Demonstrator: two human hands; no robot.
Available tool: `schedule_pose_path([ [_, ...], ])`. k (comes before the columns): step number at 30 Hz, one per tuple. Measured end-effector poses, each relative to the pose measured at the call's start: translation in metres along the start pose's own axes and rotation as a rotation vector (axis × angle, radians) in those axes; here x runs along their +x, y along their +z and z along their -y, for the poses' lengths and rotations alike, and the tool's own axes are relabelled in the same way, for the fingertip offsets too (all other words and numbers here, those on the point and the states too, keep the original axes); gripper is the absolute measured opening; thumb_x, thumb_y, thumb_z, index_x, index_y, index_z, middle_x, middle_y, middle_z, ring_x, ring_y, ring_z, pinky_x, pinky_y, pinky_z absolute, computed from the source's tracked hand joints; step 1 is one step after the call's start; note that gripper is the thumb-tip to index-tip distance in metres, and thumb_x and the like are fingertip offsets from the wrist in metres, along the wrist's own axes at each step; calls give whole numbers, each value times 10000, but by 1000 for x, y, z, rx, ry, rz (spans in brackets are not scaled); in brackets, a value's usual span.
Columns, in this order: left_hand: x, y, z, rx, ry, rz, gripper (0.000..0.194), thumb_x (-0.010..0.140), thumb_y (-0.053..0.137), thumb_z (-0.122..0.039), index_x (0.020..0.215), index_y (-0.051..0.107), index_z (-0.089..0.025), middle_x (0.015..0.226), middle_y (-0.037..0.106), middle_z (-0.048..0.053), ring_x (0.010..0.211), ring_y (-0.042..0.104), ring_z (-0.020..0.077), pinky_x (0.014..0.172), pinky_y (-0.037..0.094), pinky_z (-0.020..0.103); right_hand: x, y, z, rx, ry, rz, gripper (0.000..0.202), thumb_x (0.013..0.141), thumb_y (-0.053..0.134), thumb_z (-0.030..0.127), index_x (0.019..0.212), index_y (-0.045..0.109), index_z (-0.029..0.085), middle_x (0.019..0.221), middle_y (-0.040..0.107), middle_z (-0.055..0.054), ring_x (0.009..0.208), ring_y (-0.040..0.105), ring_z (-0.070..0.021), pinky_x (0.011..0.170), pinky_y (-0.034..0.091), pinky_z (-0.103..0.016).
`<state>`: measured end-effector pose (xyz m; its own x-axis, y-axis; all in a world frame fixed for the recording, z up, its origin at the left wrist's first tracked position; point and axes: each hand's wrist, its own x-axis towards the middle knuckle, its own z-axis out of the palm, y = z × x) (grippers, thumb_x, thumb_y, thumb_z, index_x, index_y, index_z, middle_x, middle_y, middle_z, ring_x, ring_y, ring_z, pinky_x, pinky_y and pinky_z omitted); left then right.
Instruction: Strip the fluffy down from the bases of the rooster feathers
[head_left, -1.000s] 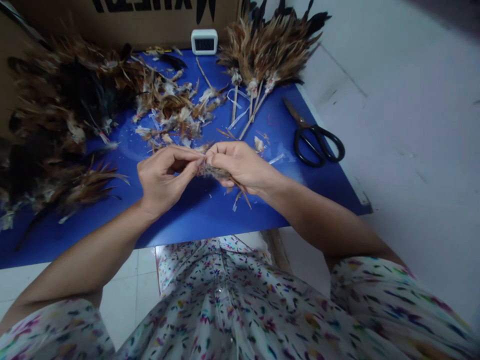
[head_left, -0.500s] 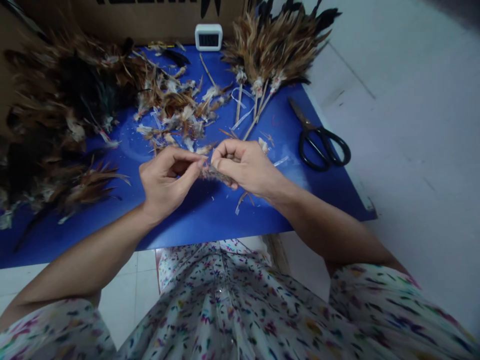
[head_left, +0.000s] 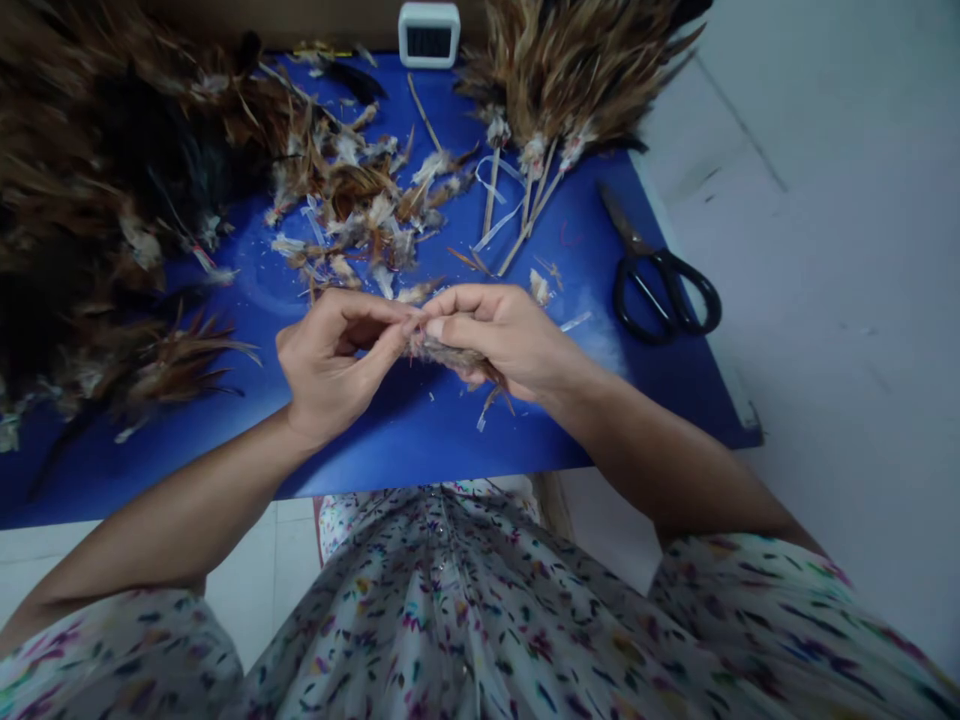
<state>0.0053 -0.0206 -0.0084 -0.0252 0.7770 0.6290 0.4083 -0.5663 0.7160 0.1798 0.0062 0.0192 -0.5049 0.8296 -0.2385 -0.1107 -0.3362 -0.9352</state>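
Observation:
Over the front of the blue tabletop (head_left: 330, 460), both hands meet fingertip to fingertip. My right hand (head_left: 510, 335) is closed around a small brownish-grey feather bundle (head_left: 454, 355), whose feathers stick out below the fingers. My left hand (head_left: 337, 355) pinches at the bundle's left end, where bits of red show, perhaps thread. What exactly lies between the left fingertips is hidden. Just beyond the hands lie loose short feathers (head_left: 367, 210) with pale, fluffy bases.
Black-handled scissors (head_left: 664, 285) lie at the right edge. Several feather bunches on sticks (head_left: 577, 80) rest at the back right, beside a white digital timer (head_left: 429, 36). A large feather pile (head_left: 112, 200) covers the left. Clear plastic strips (head_left: 499, 225) lie near the sticks.
My right thumb and fingers have closed in against the left fingertips, and more of the feather bundle shows below the right hand. The view has tilted slightly down.

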Motion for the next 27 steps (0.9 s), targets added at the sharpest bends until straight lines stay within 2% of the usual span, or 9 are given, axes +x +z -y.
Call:
schedule_pose_path([
  [4, 0, -1, -2, 3, 20, 30, 96, 898, 679, -332, 933, 626, -261, 873, 762, -20, 806, 755, 148, 626, 629, 293, 1, -2, -2, 29, 17, 11, 152, 799, 732, 257, 805, 615, 159, 520, 540, 72, 374, 377, -25, 340, 299, -162],
  [8, -1, -1, 3, 2, 13, 17, 141, 863, 724, -360, 924, 650, -257, 856, 765, -26, 773, 751, 146, 615, 639, 295, 2, -1, -2, 24, 12, -7, 174, 790, 743, 258, 761, 604, 157, 503, 503, 78, 402, 372, -27, 368, 293, -163],
  [13, -2, 1, 3, 23, -60, 39, 164, 872, 702, -416, 927, 663, -266, 861, 764, -28, 769, 752, 152, 612, 645, 316, 2, 2, -1, -4, 12, -31, 173, 818, 708, 230, 725, 580, 160, 518, 482, 74, 427, 363, -27, 394, 283, -167],
  [22, -2, 4, -1, -23, -166, 25, 144, 858, 726, -370, 906, 623, -281, 837, 758, -26, 740, 750, 161, 586, 641, 320, 0, 0, -1, -27, 34, -32, 188, 850, 687, 282, 746, 565, 184, 517, 463, 67, 425, 385, -46, 393, 296, -184],
  [27, -2, 4, -1, -36, -196, 12, 171, 841, 743, -358, 906, 613, -267, 826, 748, -21, 721, 742, 157, 579, 626, 300, -2, 1, 1, -93, 0, -73, 161, 855, 665, 255, 750, 566, 184, 525, 471, 68, 447, 383, -44, 423, 307, -185],
])
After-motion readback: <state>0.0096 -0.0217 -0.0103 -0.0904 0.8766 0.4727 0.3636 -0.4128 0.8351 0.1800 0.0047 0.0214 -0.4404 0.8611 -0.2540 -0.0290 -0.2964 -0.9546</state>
